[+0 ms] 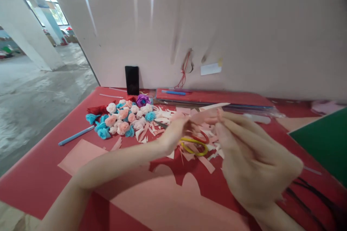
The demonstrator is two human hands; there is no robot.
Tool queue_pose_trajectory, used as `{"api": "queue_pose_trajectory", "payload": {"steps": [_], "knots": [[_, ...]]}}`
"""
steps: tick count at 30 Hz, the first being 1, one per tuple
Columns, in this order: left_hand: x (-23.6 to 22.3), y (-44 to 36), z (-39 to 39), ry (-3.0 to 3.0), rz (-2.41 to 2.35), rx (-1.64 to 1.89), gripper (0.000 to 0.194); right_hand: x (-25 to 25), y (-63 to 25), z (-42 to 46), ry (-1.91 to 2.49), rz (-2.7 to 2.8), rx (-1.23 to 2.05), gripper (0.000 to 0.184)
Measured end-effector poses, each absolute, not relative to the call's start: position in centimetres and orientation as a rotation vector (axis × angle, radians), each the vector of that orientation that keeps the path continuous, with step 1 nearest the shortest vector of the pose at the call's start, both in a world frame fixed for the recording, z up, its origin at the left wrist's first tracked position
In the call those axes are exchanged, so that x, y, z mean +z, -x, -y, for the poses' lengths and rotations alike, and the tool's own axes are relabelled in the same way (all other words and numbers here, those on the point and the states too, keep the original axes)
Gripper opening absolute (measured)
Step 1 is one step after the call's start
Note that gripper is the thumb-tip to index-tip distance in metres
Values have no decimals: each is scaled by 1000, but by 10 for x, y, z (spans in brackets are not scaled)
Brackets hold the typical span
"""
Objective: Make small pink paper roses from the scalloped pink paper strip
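Both of my hands meet over the middle of the red table (35, 173). My left hand (175, 131) pinches one end of a pale pink paper strip (203, 114). The fingers of my right hand (244, 151) are pressed together on the strip's other end. Under the hands lie scissors with yellow and red handles (196, 144) amid pink and white paper scraps (206, 162). A heap of small pink, white and blue paper roses (121, 119) lies to the left of my left hand.
A purple paper flower (142, 99) and a black phone (132, 79) leaning on the partition wall (244, 25) stand behind the roses. A blue stick (76, 135) lies at the left. Pink paper sheets (81, 155) lie near me, a green sheet (325, 140) at the right.
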State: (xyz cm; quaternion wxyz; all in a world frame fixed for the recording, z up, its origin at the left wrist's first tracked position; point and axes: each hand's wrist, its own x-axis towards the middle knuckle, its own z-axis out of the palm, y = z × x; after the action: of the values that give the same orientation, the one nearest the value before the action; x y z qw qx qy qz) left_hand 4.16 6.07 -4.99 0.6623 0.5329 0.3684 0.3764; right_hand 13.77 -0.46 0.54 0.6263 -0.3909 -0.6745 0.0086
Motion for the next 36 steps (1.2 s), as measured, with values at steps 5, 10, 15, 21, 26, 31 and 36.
{"api": "queue_pose_trajectory", "payload": {"steps": [5,10,15,21,26,31,36], "knots": [[-62,-9,-94,-1638,-1129,806,28,12,-145,5,947,1447,56,24],[-75,5,-107,-2107,-1261,580,22,19,-147,4,936,1351,159,24],[-80,-1,-125,-2423,-1244,432,23,20,-152,-3,847,1347,257,25],[-83,-16,-148,-2652,-1073,304,22,19,-156,-4,898,1385,245,30],[-87,-18,-155,-2710,-1003,229,22,22,-154,-3,911,1376,259,28],[-84,-4,-154,-2695,-1133,245,22,23,-154,-5,875,1391,222,29],[-78,11,-158,-2618,-1251,312,21,22,-155,-6,892,1412,226,32]]}}
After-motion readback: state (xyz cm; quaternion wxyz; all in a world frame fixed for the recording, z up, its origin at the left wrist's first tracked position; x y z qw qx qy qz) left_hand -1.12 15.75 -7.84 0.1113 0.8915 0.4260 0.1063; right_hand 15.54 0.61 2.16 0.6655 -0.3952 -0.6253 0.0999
